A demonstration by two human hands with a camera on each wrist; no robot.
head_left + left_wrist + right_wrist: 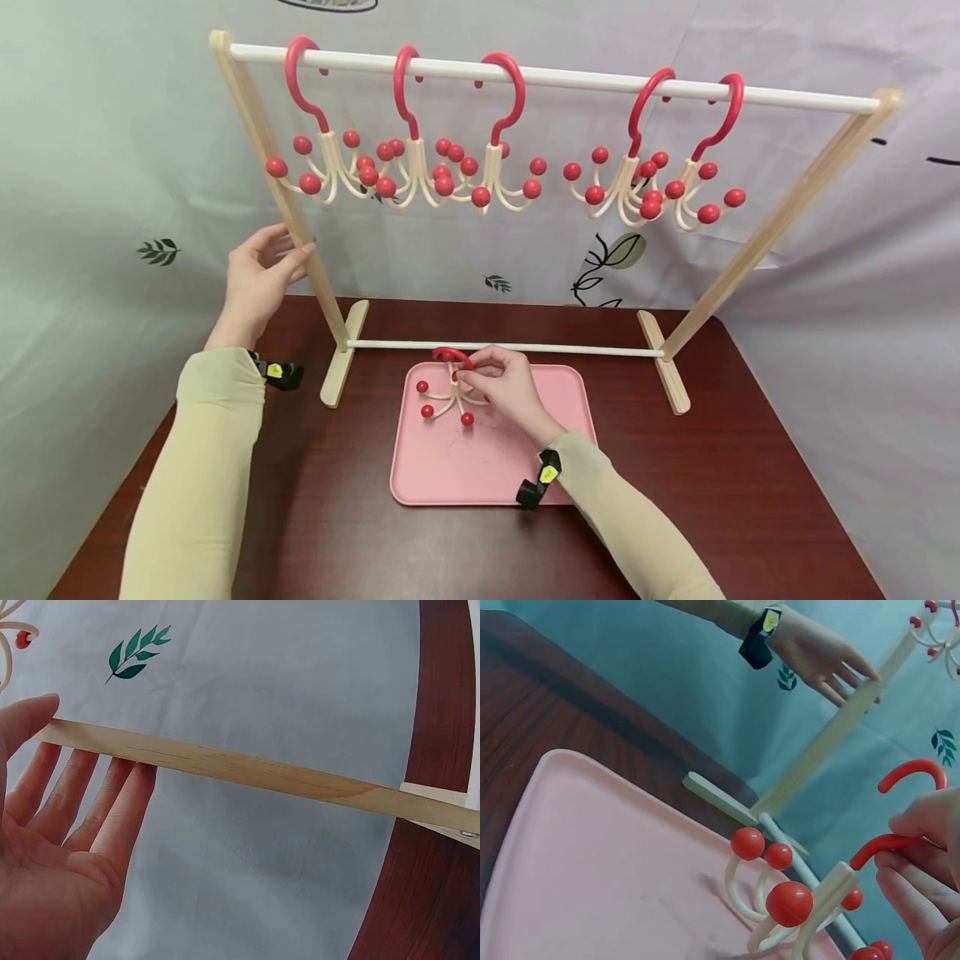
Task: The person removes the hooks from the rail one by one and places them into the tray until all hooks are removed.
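Note:
Over the pink tray (517,467), my right hand (506,383) pinches the red hook of a multi-arm hanger (810,900) between thumb and fingers. Its cream arms end in red balls and spread above the tray, hook uppermost. My left hand (255,279) holds the wooden side post (247,771) of a hanging rack, thumb on one edge and fingertips against the other. Several similar hangers (491,167) dangle by red hooks from the rack's white top rail (577,79). In the right wrist view, the right fingers partly hide the held hook.
A white lower bar (600,349) joins the rack's wooden feet (663,362) behind the tray. The right post (780,221) leans outward in the head view. Everything stands on a dark red-brown table (720,483), with a leaf-patterned cloth (840,250) behind it.

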